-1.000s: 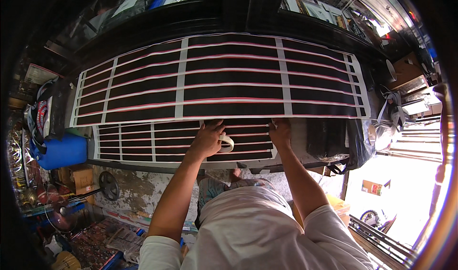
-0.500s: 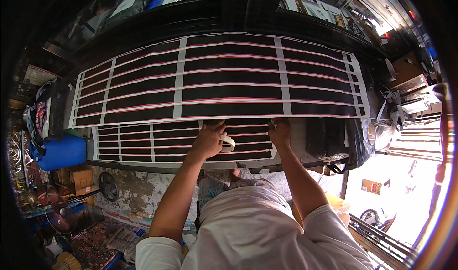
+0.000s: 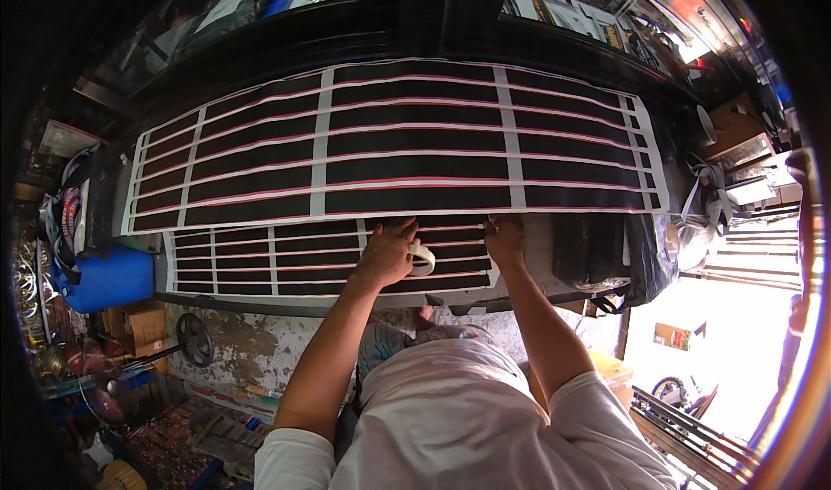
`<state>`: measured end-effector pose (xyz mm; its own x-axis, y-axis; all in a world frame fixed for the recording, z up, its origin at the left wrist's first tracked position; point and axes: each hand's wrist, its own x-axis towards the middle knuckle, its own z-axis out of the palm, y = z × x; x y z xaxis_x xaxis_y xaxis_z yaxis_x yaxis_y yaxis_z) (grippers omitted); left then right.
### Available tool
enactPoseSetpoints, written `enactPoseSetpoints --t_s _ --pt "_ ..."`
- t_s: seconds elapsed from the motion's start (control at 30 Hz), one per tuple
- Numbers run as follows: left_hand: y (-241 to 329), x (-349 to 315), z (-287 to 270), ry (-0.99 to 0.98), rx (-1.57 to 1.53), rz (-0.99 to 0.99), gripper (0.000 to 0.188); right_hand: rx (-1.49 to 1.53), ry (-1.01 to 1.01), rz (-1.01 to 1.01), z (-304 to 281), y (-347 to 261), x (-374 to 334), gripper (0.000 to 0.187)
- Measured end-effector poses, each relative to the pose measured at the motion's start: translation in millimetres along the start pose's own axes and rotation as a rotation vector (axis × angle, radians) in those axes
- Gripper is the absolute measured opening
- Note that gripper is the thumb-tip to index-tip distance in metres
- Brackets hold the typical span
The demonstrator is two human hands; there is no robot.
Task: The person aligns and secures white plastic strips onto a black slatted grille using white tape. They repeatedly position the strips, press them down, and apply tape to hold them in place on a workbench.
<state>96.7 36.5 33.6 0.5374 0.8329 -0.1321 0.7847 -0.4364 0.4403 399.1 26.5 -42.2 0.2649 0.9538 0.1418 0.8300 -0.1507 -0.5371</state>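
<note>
A large black sheet with white and red strips (image 3: 415,157) lies across the table, its near edge overlapping a smaller black sheet with pale strips (image 3: 242,261). My left hand (image 3: 388,252) rests on the smaller sheet, with its fingertips by the large sheet's near edge. A roll of pale tape (image 3: 421,261) sits in this hand, on the thumb side. My right hand (image 3: 505,239) is at the right end of the smaller sheet, its fingers pinched together just below the large sheet's edge. What lies between those fingertips is hidden.
A blue plastic container (image 3: 108,278) stands left of the table. Black plastic-wrapped bundles (image 3: 593,252) lie to the right of my right hand. Dark-framed glass panels (image 3: 433,14) rise behind the table. A fan (image 3: 104,382) stands at the lower left.
My left hand has shifted slightly right with the tape roll, toward my right hand. The right hand stays at the same spot on the smaller sheet's end.
</note>
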Motion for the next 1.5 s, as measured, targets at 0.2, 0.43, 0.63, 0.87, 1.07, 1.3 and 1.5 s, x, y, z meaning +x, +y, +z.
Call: enactPoseSetpoints --t_s 0.2,0.43,0.63,0.87,1.07,1.3,1.5 --pt "-1 0 -1 -0.047 -0.001 -0.009 0.052 -0.032 -0.016 0.041 -2 -3 -1 0.025" --pt "-8 -1 2 0.093 0.119 -0.017 0.048 -0.033 -0.12 0.03 -4 2 4 0.029" --pt "-64 -26 -29 0.066 0.128 -0.136 0.036 -0.073 -0.098 0.09 0 -10 21 0.036" --pt "-81 -31 -18 0.024 0.153 -0.279 0.04 -0.056 -0.143 0.257 20 3 35 0.051" --pt "-84 -30 -20 -0.115 0.076 -0.412 0.049 -0.22 -0.278 0.229 17 2 45 0.058" --pt "-100 -32 -8 -0.053 -0.021 -0.344 0.047 -0.182 -0.266 0.269 15 4 44 0.064" --pt "-105 -34 -4 -0.043 -0.024 -0.316 0.044 -0.15 -0.281 0.282 23 15 46 0.065"
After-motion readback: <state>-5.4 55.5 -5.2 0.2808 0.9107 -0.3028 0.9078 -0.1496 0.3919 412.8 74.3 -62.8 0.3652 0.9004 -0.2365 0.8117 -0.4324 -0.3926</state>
